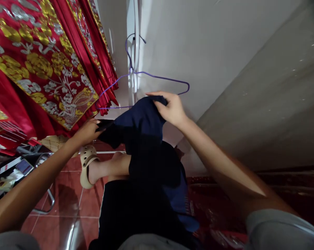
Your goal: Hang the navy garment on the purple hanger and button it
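The left hand (88, 132) and right hand (171, 107) are pinching a navy garment (142, 119) at opposite sides, apparently for spreading it by the purple wire hanger (160, 76).

the blue cloth (143, 116) partly hides the purple hanger (131, 70).

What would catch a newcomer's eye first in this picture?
Probably the red drape with gold and silver floral patterns, filling the upper left. Next, at centre, the dark navy garment held between the left hand and right hand, with a purple hanger just above it. The cream clog stands out lower left.
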A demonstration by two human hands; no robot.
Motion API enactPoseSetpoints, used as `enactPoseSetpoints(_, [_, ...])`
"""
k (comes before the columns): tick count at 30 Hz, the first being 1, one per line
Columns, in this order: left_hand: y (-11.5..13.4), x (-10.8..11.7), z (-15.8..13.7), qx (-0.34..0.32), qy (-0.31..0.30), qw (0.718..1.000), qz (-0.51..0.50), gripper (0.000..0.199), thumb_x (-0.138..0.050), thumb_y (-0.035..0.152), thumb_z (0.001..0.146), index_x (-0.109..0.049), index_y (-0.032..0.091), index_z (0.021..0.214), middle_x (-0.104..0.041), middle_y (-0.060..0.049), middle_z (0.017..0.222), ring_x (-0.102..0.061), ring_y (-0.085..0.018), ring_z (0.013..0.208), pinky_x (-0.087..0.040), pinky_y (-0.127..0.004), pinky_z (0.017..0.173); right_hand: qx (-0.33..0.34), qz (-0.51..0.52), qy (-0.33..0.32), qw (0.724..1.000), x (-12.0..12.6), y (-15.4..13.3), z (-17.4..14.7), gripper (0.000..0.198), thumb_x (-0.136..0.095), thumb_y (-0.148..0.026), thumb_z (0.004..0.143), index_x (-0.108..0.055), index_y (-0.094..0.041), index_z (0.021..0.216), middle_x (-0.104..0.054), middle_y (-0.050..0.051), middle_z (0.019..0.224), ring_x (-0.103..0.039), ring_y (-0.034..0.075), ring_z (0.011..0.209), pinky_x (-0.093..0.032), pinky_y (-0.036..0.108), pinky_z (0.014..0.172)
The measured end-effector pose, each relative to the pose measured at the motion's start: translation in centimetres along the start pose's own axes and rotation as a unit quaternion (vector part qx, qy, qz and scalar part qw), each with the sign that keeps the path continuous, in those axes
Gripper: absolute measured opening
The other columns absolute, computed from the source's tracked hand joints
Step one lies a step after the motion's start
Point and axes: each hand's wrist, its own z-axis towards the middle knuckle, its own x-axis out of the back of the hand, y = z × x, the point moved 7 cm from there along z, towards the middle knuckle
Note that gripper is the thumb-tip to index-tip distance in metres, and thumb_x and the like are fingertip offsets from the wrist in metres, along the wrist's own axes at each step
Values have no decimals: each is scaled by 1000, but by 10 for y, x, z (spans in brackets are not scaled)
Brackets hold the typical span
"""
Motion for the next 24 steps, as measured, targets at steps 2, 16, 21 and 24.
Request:
enactPoseSetpoints(2, [-3,11,-11,7,24,999,38,44,-54,54,95,-74,15,99,-68,-18,130,-54,-34,132,-35,-48,119,-42,-16,-10,999,-23,33,7,21,-59,-39,90,-68,-21,83,-70,7,85,-67,24,91,-53,39,89])
enactPoseSetpoints(16, [26,38,56,17,271,953,-137,17,-56,30,92,-66,17,89,-64,-7,84,-63,-25,90,-48,-39,100,-114,-76,-66,988,-11,43,-1,54,-61,-46,93,-37,-20,53,-34,-2,51,-34,10,51,-28,28,52])
enactPoseSetpoints(21, [49,61,96,-58,269,942,-194,14,-69,14,81,-71,20,93,-65,-7,96,-62,-28,110,-41,-42,113,8,-112,-26,993,6,34,-5,35,-51,-48,99,-70,-21,89,-72,9,90,-69,25,89,-53,37,83])
enactPoseSetpoints(24, [48,66,99,-56,258,935,-237,13,-72,11,78,-71,21,86,-64,-7,91,-62,-30,111,-41,-47,114,15,-143,60,988,44,44,0,41,-46,-43,102,-65,-21,130,-68,13,132,-60,29,131,-48,43,109])
